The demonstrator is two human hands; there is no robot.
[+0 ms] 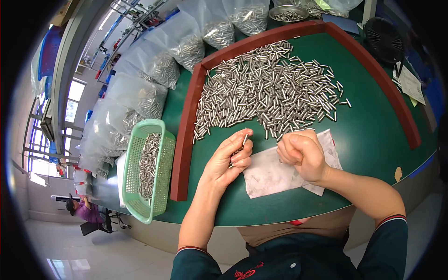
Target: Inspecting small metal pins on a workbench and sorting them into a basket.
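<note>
A broad heap of small silvery metal pins (266, 88) covers the middle of the green tabletop (373, 121). Just in front of it, my left hand (228, 156) is closed around several of these pins, palm turned up, with one pin poking out at the fingertips. Beside it on the right, my right hand (303, 154) is curled with its fingers bent inward near the heap's front edge; what it holds, if anything, is hidden. Under the hands lies a stained white cloth (266, 179), partly covered by my right hand and wrist.
A dark red wooden rim (186, 135) borders the heap. Left of it stands a green plastic basket (161, 196) of pins, with clear bags (186, 46) of pins behind. At the back are a metal bowl (289, 14) and a black fan (383, 39). A seated person (88, 210) is far left.
</note>
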